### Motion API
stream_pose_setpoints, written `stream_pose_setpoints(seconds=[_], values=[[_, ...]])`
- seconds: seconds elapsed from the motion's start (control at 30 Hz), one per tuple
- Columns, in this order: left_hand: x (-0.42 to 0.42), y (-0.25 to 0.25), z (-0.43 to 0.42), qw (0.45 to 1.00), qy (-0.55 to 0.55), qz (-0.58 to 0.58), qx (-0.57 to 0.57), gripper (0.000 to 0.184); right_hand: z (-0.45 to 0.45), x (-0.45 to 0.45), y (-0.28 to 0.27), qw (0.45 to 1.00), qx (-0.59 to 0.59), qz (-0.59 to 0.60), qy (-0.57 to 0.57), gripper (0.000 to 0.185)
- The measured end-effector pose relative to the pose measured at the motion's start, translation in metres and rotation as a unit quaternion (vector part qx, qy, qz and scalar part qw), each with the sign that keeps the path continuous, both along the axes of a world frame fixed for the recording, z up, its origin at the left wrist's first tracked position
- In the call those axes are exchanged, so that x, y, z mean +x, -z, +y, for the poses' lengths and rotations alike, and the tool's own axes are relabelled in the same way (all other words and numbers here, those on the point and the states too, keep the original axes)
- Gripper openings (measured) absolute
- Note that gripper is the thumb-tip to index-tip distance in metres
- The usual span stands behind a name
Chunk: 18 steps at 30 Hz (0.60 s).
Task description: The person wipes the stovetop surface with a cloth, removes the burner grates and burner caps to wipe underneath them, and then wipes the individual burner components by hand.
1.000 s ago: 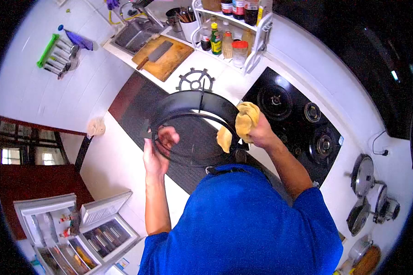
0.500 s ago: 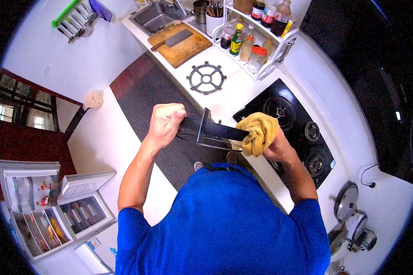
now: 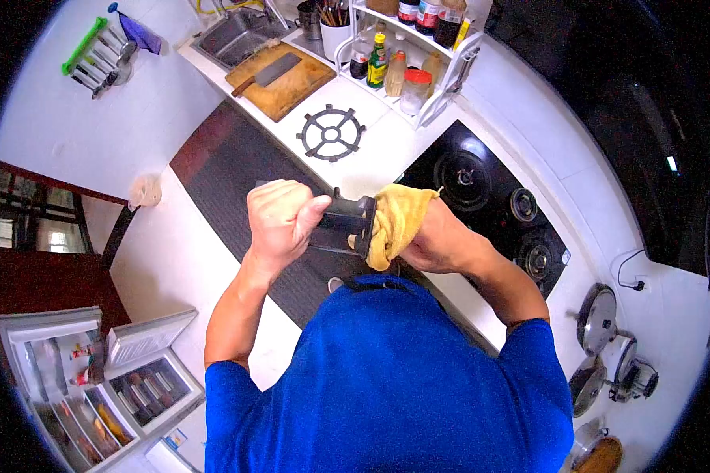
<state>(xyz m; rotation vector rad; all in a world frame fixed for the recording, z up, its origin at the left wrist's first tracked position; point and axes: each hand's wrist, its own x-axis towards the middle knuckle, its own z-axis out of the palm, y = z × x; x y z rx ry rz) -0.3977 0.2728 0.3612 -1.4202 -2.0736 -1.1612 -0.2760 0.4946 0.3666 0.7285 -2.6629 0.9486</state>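
Note:
My left hand [image 3: 278, 219] is closed around the left end of a black frame-like piece [image 3: 341, 225] with flat bars, held in the air over the counter's front edge. Its exact kind is unclear. A yellow cloth [image 3: 398, 221] is bunched in my right hand [image 3: 438, 240] and pressed against the piece's right end. The cloth hides most of the right fingers. Beyond my hands, a round black burner grate [image 3: 330, 133] lies on the white counter [image 3: 379, 162]. To the right is the black gas stove [image 3: 493, 209], its burners bare of grates.
A cleaver [image 3: 272, 71] rests on a wooden cutting board [image 3: 288, 94] by the sink [image 3: 241, 38]. A white rack [image 3: 438, 110] holds bottles and jars. Pans [image 3: 597, 319] hang at right. An open fridge [image 3: 126, 394] stands at lower left. A dark mat [image 3: 237, 189] covers the floor.
My right hand and the cloth have moved left along the black piece, closer to my left hand. The piece has turned and looks shorter. The whole view has shifted slightly.

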Motion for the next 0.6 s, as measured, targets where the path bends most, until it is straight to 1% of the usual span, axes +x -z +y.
stream_pose_setpoints(seconds=[0.03, 0.1, 0.13, 0.17, 0.2, 0.3, 0.33, 0.37, 0.47, 0.5, 0.53, 0.57, 0.6], values=[[0.000, 0.000, -0.002, 1.000, -0.006, -0.007, 0.005, 0.053, 0.000, -0.001, 0.001, 1.000, -0.002, -0.001, -0.001, 0.022], [0.003, -0.001, -0.006, 1.000, 0.006, 0.006, 0.012, 0.053, 0.003, -0.002, 0.003, 0.998, 0.046, 0.022, -0.023, 0.023], [0.004, 0.001, -0.008, 1.000, 0.010, 0.008, 0.016, 0.054, 0.008, -0.001, 0.021, 0.996, 0.040, 0.069, -0.037, 0.024], [0.005, 0.003, -0.011, 1.000, 0.013, 0.009, 0.020, 0.054, 0.012, 0.000, 0.036, 0.996, 0.039, 0.069, -0.036, 0.024], [0.005, 0.012, -0.016, 0.999, 0.008, -0.023, 0.044, 0.053, 0.014, 0.002, 0.045, 0.987, -0.117, -0.104, -0.029, 0.024], [0.009, 0.020, -0.032, 0.982, -0.030, -0.140, 0.120, 0.056, 0.027, 0.010, 0.054, 0.948, -0.201, -0.244, -0.038, 0.026], [0.009, 0.024, -0.039, 0.989, -0.029, -0.121, 0.077, 0.058, 0.026, 0.013, 0.056, 0.969, -0.173, -0.173, -0.016, 0.026], [0.010, 0.028, -0.038, 0.989, -0.031, -0.121, 0.076, 0.058, 0.025, 0.016, 0.057, 0.984, -0.145, -0.102, 0.006, 0.026], [0.003, 0.037, -0.037, 0.985, -0.030, -0.151, 0.077, 0.054, 0.026, 0.015, 0.052, 0.989, -0.130, -0.071, 0.007, 0.026], [0.001, 0.031, -0.038, 0.985, -0.029, -0.150, 0.075, 0.054, 0.027, 0.014, 0.049, 0.991, -0.120, -0.057, 0.007, 0.027], [0.001, 0.020, -0.040, 0.981, 0.006, -0.193, 0.012, 0.051, 0.029, 0.015, 0.048, 0.991, -0.122, -0.057, 0.007, 0.027], [0.001, 0.010, -0.042, 0.970, 0.041, -0.236, -0.051, 0.049, 0.032, 0.017, 0.047, 0.993, -0.111, -0.041, -0.001, 0.031], [0.002, 0.002, -0.038, 0.967, 0.049, -0.243, -0.057, 0.044, 0.036, 0.018, 0.046, 0.995, -0.099, -0.025, -0.011, 0.036]])
